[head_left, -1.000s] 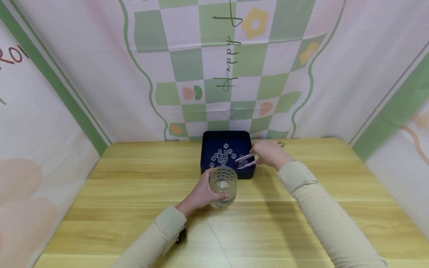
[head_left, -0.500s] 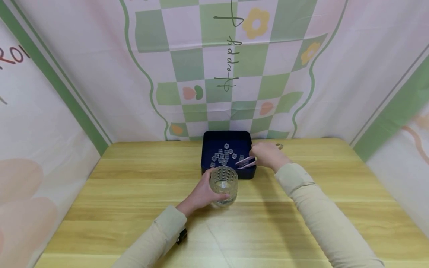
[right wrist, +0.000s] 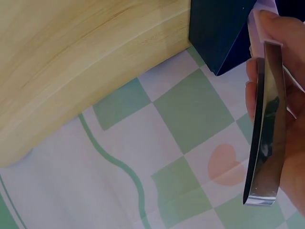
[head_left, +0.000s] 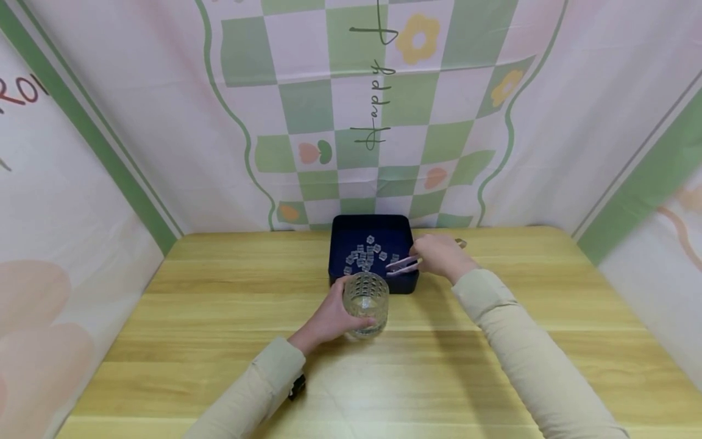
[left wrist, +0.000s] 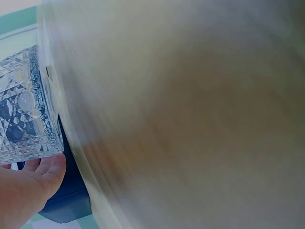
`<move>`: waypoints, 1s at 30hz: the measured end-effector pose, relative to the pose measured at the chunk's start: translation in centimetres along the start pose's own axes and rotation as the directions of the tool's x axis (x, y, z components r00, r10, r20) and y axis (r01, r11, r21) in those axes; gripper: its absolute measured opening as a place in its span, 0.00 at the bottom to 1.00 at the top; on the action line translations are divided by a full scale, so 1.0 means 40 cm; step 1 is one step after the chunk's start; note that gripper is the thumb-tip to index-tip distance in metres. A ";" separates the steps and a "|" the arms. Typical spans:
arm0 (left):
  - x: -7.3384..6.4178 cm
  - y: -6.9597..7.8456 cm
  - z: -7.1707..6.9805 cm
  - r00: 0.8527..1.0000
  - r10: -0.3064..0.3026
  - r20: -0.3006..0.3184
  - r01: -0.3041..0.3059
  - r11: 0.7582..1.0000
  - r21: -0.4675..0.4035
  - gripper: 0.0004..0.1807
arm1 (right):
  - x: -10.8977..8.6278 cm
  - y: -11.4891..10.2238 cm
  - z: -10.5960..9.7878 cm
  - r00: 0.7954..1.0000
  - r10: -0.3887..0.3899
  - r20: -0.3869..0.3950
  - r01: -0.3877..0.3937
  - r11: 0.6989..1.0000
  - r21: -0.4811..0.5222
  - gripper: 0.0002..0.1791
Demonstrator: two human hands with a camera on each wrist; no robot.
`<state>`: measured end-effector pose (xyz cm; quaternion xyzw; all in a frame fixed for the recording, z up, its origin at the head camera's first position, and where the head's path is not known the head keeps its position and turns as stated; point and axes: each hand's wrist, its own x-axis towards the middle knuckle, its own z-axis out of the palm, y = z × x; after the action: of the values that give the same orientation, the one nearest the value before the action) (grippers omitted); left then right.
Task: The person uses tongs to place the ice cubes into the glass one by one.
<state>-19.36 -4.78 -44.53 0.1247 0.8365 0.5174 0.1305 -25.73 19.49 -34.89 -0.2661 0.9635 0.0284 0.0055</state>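
Observation:
My left hand (head_left: pixel 331 314) grips a clear patterned glass (head_left: pixel 378 305) from its left side, at the near edge of a dark blue tray (head_left: pixel 342 228). In the left wrist view the cut-glass pattern of the glass (left wrist: pixel 24 109) shows above my fingers. My right hand (head_left: pixel 441 253) holds tongs with pink tips (head_left: pixel 403 263) over the tray's right side. The metal bend of the tongs (right wrist: pixel 269 157) sticks out behind that hand in the right wrist view. Several clear cube-like pieces (head_left: pixel 363 256) lie in the tray. Whether the tips hold a piece is too small to tell.
The tray stands at the back of a wooden table (head_left: pixel 230 286), close to a hanging cloth (head_left: pixel 356 103) with green checks. More cloth hangs on the left and right. A small black object (head_left: pixel 297 387) shows beside the left sleeve.
The tips of the tongs have drawn closer together over the tray's right side. My right hand has shifted only slightly. The left hand and the glass have stayed in place.

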 end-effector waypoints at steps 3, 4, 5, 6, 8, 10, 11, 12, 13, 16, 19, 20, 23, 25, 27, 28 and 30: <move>0.000 0.000 0.001 1.000 -0.001 0.002 0.001 1.000 -0.002 0.56 | -0.003 0.006 0.001 1.000 0.013 -0.004 -0.013 1.000 0.020 0.11; 0.000 0.000 0.001 1.000 -0.002 0.003 0.002 1.000 -0.003 0.56 | -0.004 0.007 0.001 1.000 0.016 -0.006 -0.016 1.000 0.027 0.11; 0.000 0.000 0.001 1.000 -0.001 0.003 0.001 1.000 -0.004 0.56 | -0.005 0.009 0.001 1.000 0.022 -0.012 -0.022 0.999 0.037 0.12; 0.000 0.000 0.001 1.000 -0.001 0.004 0.001 1.000 -0.003 0.56 | -0.005 0.012 0.002 0.999 0.027 -0.019 -0.027 0.999 0.045 0.11; 0.001 0.000 0.001 1.000 -0.001 0.004 0.001 1.000 -0.003 0.56 | -0.006 0.016 0.003 0.999 0.037 -0.034 -0.035 0.997 0.064 0.10; 0.001 -0.001 0.001 1.000 0.000 0.004 0.000 1.000 -0.002 0.56 | -0.008 0.019 0.003 0.998 0.037 -0.043 -0.034 0.997 0.072 0.08; 0.002 -0.002 0.001 1.000 0.001 0.003 -0.001 1.000 -0.001 0.57 | -0.009 0.021 0.005 0.998 0.038 -0.044 -0.035 0.997 0.074 0.07; 0.002 -0.002 0.001 1.000 0.000 0.003 0.000 1.000 -0.001 0.57 | -0.010 0.023 0.007 0.998 0.036 -0.044 -0.032 0.997 0.075 0.06; 0.002 -0.002 0.002 1.000 0.001 0.002 -0.001 1.000 -0.001 0.57 | -0.011 0.024 0.009 0.999 0.034 -0.043 -0.030 0.997 0.075 0.06; 0.003 -0.002 0.002 1.000 0.004 0.002 -0.004 1.000 0.001 0.57 | -0.015 0.027 0.014 0.999 0.034 -0.042 -0.031 0.997 0.075 0.06; 0.003 -0.003 0.002 1.000 0.006 0.001 -0.006 1.000 0.000 0.56 | -0.015 0.028 0.015 0.999 0.035 -0.038 -0.032 0.995 0.090 0.08; 0.003 -0.004 0.002 1.000 0.006 0.001 -0.006 1.000 0.000 0.56 | -0.015 0.027 0.014 0.999 0.036 -0.031 -0.033 0.994 0.099 0.09; 0.003 -0.004 0.002 1.000 0.006 0.001 -0.006 1.000 0.000 0.56 | -0.013 0.027 0.008 0.999 0.038 0.005 -0.038 0.991 0.129 0.13; 0.003 -0.004 0.002 1.000 0.005 0.002 -0.005 1.000 0.001 0.56 | -0.013 0.027 0.002 0.999 0.040 0.032 -0.044 0.989 0.139 0.15; 0.003 -0.004 0.002 1.000 0.002 0.002 -0.002 1.000 0.005 0.56 | -0.012 0.026 -0.004 0.998 0.033 0.050 -0.039 0.990 0.136 0.15; 0.003 -0.004 0.002 1.000 0.001 0.001 -0.001 1.000 0.006 0.57 | -0.011 0.025 -0.007 0.998 0.025 0.056 -0.032 0.991 0.127 0.15; 0.003 -0.004 0.001 1.000 0.001 0.000 -0.001 1.000 0.006 0.57 | -0.010 0.020 -0.014 0.998 0.008 0.066 -0.016 0.993 0.114 0.14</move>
<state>-19.46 -4.76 -44.71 0.1254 0.8380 0.5149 0.1300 -25.81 20.36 -34.29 -0.2585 0.9644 -0.0183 0.0519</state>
